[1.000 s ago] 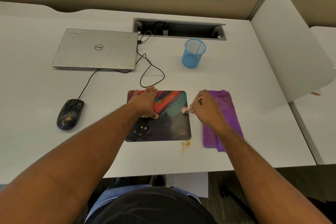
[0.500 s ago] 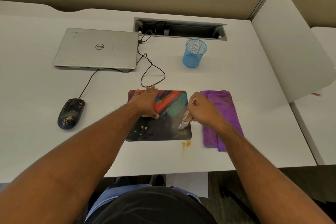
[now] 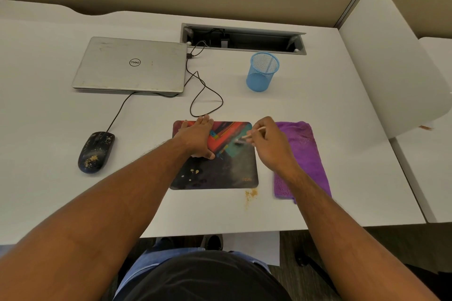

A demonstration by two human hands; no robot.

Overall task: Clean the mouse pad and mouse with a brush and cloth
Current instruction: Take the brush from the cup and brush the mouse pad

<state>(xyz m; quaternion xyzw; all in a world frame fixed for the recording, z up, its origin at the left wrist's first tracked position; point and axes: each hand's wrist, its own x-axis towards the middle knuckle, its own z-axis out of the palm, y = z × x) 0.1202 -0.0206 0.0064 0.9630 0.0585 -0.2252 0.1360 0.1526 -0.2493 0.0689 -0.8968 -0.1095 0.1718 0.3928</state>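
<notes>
Two hands work over one mouse pad. The left hand lies flat on the pad's far left part, fingers straight and close together, pressing it to the white desk. The right hand hovers over the pad's right edge, its fingers curled and pinching one small brush; the pale handle sticks out past the knuckles and the blurred bristle end sits on or just above the pad's coloured far part, between the two hands.

One purple cloth lies folded on the desk just right of the right hand, partly under that wrist. One dark mouse, speckled with yellowish crumbs, sits well to the left of the left hand, its cable running away towards one closed silver laptop farther off. A few yellowish specks remain on the pad nearer than the left hand, and one small crumb pile lies on the desk just off the pad's near right corner. One blue mesh cup stands beyond the right hand.
</notes>
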